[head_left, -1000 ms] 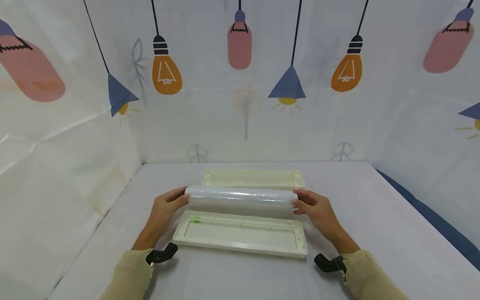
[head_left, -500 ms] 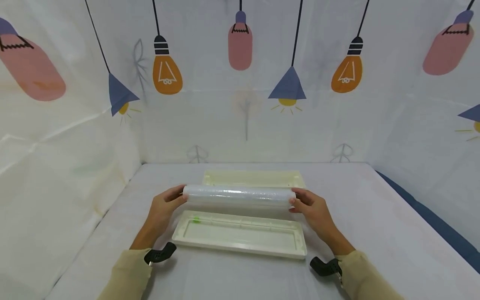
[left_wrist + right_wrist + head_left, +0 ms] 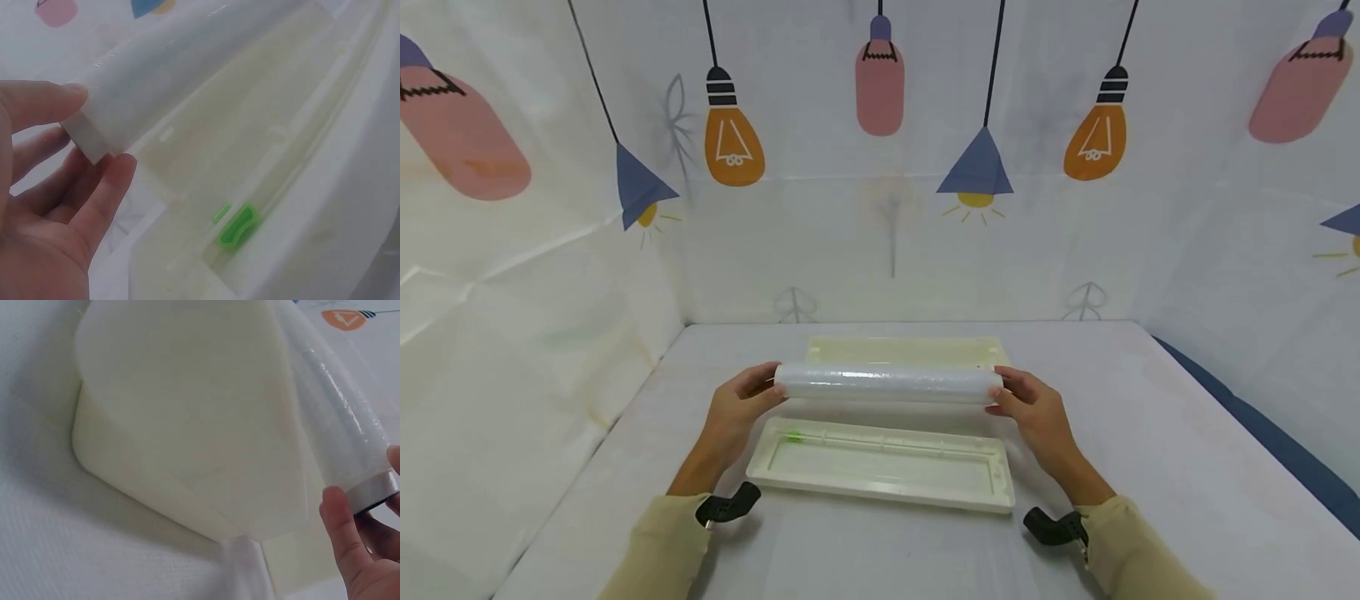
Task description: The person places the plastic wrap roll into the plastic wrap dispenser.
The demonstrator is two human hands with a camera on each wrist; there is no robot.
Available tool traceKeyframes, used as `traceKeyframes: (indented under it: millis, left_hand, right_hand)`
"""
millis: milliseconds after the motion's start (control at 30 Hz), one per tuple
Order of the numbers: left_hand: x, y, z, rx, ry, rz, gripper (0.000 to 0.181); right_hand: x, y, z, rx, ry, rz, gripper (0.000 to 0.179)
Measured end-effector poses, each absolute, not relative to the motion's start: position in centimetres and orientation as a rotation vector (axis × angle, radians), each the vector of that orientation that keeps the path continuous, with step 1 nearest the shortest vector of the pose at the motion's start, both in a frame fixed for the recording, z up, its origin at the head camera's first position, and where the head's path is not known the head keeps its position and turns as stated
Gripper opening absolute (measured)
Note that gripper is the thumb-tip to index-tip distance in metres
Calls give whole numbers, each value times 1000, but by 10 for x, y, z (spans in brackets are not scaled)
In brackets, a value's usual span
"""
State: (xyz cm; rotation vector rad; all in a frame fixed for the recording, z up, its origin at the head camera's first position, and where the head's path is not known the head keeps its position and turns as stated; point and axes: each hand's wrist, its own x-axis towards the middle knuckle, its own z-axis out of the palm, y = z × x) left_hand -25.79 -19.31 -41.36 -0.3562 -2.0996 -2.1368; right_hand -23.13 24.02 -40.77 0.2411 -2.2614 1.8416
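A roll of clear plastic wrap [image 3: 887,383] is held level above the table, crosswise in front of me. My left hand [image 3: 737,410] grips its left end, and my right hand [image 3: 1036,417] grips the right end. In the left wrist view the thumb [image 3: 75,95] lies on the film while other fingers support the core's edge from below. The right wrist view shows fingers around the core end [image 3: 375,490]. Nearer to me lies a cream shallow tray-like part [image 3: 880,473] with a green slider [image 3: 239,226] along its far edge. Behind the roll stands a matching cream box part [image 3: 902,352], partly hidden.
All of this is on a white-covered table [image 3: 887,554]. A white cloth wall [image 3: 820,242] printed with lamps and bulbs rises at the back and sides. Black wrist mounts [image 3: 730,503] stick out inward from both sleeves, close to the front cream part's ends.
The roll and both hands have shifted slightly right and a little up in the last half second, after a small drift left. The two cream parts stay where they were.
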Motion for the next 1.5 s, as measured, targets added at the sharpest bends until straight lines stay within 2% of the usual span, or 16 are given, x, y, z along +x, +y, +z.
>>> traceKeyframes:
  millis: [367, 867, 1500]
  left_hand:
    - [-258, -187, -412, -316, -2109, -2158, 53]
    - [-260, -182, -406, -413, -2092, -2174, 55]
    - [-276, -181, -384, -400, -2183, -2096, 53]
  right_hand:
    - [-230, 243, -406, 228, -2263, 1854, 50]
    - [-231, 251, -396, 262, -2246, 1863, 50]
    - [-248, 250, -372, 304, -2231, 1859, 48]
